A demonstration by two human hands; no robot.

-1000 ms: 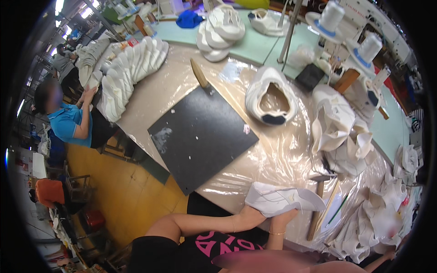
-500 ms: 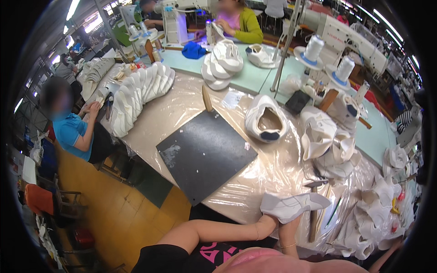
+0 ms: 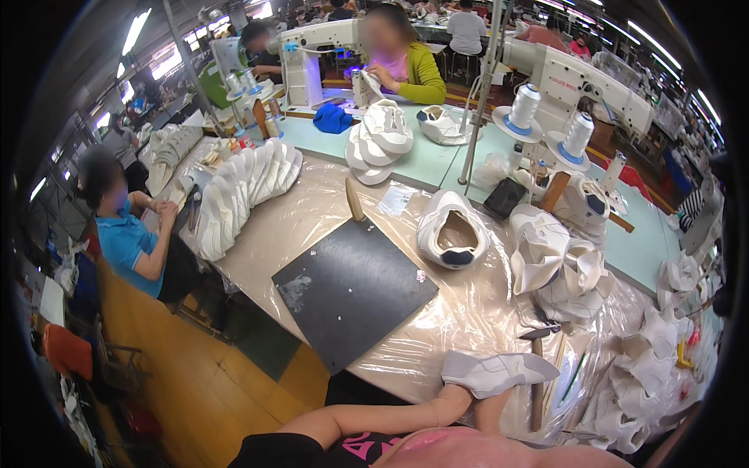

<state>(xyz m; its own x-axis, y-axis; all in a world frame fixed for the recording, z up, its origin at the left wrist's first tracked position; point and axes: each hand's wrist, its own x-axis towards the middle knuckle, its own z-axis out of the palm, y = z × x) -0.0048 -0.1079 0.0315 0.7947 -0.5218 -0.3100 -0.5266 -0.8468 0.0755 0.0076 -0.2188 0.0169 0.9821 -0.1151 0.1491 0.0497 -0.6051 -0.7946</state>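
Shoe upper: pale grey-white, soft and folded, lying at the near table edge on clear plastic sheeting. Left hand is under its near left end, touching it; fingers are hidden beneath the upper, grip cannot be told. Right hand rises just beside, under the middle; fingers likewise hidden.
Black mat: flat, matte, rectangular, well left of the upper.
Hammer: dark head, wooden handle, just right of the upper.
White shoe: rounded, open-topped, beyond the mat.
Stacked uppers: white, fanned row, far left.
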